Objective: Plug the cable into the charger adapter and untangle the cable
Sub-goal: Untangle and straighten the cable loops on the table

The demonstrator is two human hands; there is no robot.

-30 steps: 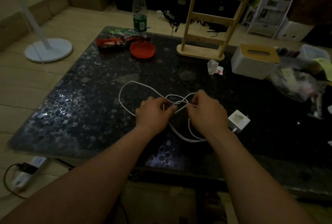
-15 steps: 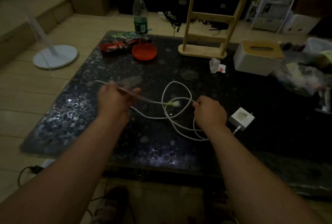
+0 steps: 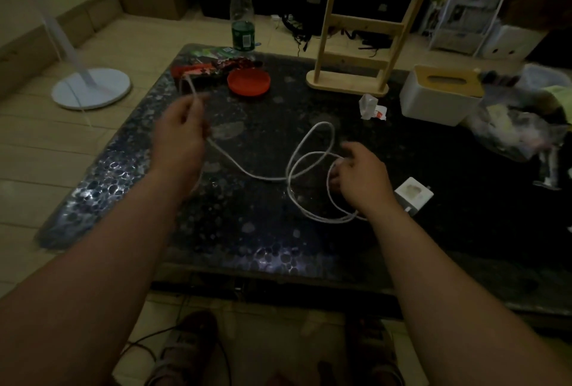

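A white cable (image 3: 309, 150) lies in loose loops on the dark pebbled table (image 3: 247, 230). My left hand (image 3: 181, 134) is raised at the left, closed on one stretch of the cable, whose free end sticks up above my fingers. My right hand (image 3: 360, 178) rests on the table at the right with its fingers curled around the looped part. The white charger adapter (image 3: 413, 193) lies just right of my right wrist, and the cable's other end runs under that wrist to it.
At the back stand a red dish (image 3: 248, 82), a snack packet (image 3: 201, 68), a plastic bottle (image 3: 242, 14), a wooden rack (image 3: 365, 29) and a white tissue box (image 3: 439, 97). A crumpled wrapper (image 3: 371, 107) lies mid-table. Plastic bags (image 3: 520, 125) fill the right edge.
My left hand has pulled its cable end away to the left and farther back, drawing the tangle out into open loops. My right hand stayed near the adapter.
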